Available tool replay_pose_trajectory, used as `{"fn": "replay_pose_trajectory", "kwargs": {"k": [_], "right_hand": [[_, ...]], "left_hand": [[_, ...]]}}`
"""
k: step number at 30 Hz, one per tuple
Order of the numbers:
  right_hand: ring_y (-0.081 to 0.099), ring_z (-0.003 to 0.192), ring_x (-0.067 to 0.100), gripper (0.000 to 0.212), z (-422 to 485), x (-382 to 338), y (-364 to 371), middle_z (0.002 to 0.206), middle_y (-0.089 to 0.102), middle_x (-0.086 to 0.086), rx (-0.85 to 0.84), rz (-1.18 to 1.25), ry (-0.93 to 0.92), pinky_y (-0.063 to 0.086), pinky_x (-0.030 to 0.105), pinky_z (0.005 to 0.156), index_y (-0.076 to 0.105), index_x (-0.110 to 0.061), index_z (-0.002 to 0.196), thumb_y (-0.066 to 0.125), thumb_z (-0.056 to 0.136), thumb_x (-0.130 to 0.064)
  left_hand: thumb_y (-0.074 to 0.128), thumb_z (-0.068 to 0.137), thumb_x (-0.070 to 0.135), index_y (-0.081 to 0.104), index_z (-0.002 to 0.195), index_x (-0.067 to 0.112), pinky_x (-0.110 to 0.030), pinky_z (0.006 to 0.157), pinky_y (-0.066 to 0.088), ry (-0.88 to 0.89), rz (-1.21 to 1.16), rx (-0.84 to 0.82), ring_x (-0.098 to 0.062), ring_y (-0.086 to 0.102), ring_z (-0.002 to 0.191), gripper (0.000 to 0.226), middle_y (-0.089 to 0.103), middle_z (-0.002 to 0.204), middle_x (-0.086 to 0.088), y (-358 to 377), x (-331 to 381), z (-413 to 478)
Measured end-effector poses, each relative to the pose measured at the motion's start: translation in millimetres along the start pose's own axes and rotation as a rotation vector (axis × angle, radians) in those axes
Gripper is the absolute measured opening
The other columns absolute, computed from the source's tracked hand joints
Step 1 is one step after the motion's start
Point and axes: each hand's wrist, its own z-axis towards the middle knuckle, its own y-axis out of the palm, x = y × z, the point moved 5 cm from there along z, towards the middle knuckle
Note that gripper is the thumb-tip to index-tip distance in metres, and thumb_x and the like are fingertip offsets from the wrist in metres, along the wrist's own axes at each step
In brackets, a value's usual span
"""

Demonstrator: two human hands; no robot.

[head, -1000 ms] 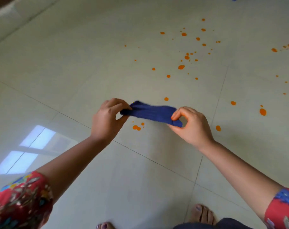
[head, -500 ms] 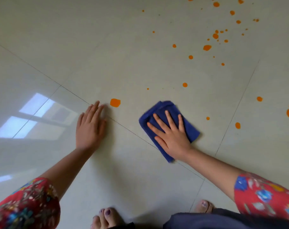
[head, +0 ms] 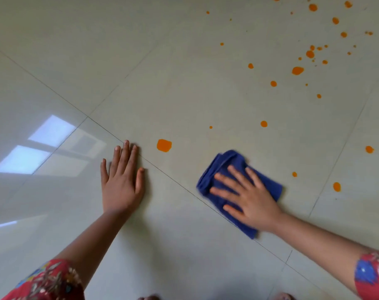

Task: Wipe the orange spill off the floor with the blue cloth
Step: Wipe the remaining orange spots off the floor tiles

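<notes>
A folded blue cloth (head: 225, 164) lies flat on the pale tiled floor (head: 140, 61). My right hand (head: 247, 195) presses on it with fingers spread and straight. My left hand (head: 122, 180) rests flat on the floor to the left, fingers straight, holding nothing. A large orange spot (head: 164, 145) sits just beyond my left fingertips, left of the cloth. Several smaller orange drops (head: 297, 70) scatter across the floor at the upper right, and others (head: 336, 186) lie right of the cloth.
Grout lines (head: 173, 180) cross the floor diagonally under both hands. A window's bright reflection (head: 36, 148) shines on the tile at the left. Toes (head: 283, 296) show at the bottom edge.
A second ago both hands held the cloth stretched in the air. Now it lies on the floor under my right palm, my left hand is planted flat, and the view has dropped closer.
</notes>
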Motion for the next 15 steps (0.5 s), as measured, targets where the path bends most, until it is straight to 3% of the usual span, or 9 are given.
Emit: {"fn": "replay_pose_trajectory", "kwargs": {"k": [3, 5, 7, 10, 15], "right_hand": [[0.019, 0.146, 0.04, 0.056, 49, 59, -10, 0.159, 0.025, 0.006, 0.017, -0.01, 0.313, 0.02, 0.067, 0.109, 0.034, -0.035, 0.146, 0.04, 0.092, -0.05], [0.015, 0.145, 0.045, 0.057, 81, 51, -11, 0.161, 0.018, 0.01, 0.027, 0.012, 0.411, 0.015, 0.069, 0.11, 0.029, -0.035, 0.149, 0.036, 0.093, -0.049], [0.012, 0.145, 0.046, 0.06, 80, 6, -3, 0.162, 0.015, 0.009, 0.038, -0.021, 0.202, 0.012, 0.068, 0.112, 0.022, -0.035, 0.151, 0.037, 0.094, -0.045], [0.008, 0.149, 0.035, 0.06, 36, -30, 2, 0.163, 0.011, 0.0, -0.022, -0.046, -0.204, 0.016, 0.057, 0.116, 0.017, -0.035, 0.153, 0.037, 0.097, -0.042], [0.013, 0.15, 0.024, 0.057, 86, -65, -4, 0.162, 0.016, -0.004, 0.015, 0.071, -0.188, 0.02, 0.049, 0.117, 0.024, -0.031, 0.152, 0.035, 0.097, -0.037]], "left_hand": [[0.023, 0.097, 0.041, 0.014, 0.154, 0.031, -0.04, 0.12, -0.006, -0.007, 0.009, -0.003, -0.01, -0.005, 0.149, 0.058, -0.001, 0.162, 0.011, 1, -2, 3], [0.023, 0.097, 0.041, 0.014, 0.154, 0.03, -0.04, 0.12, -0.005, -0.004, 0.001, -0.002, -0.009, -0.005, 0.149, 0.058, -0.001, 0.162, 0.011, 3, 0, 1], [0.022, 0.097, 0.041, 0.013, 0.154, 0.03, -0.041, 0.12, -0.003, -0.008, -0.014, 0.005, -0.009, -0.005, 0.149, 0.059, 0.0, 0.162, 0.011, 1, 0, 0], [0.026, 0.097, 0.036, 0.013, 0.155, 0.026, -0.041, 0.121, 0.0, -0.027, -0.082, 0.044, -0.008, -0.003, 0.149, 0.06, 0.003, 0.162, 0.009, -3, -1, 0], [0.034, 0.092, 0.025, 0.017, 0.154, 0.018, -0.04, 0.122, 0.004, -0.131, -0.184, 0.138, -0.011, 0.002, 0.15, 0.065, 0.009, 0.163, 0.003, -5, -12, 0]]}}
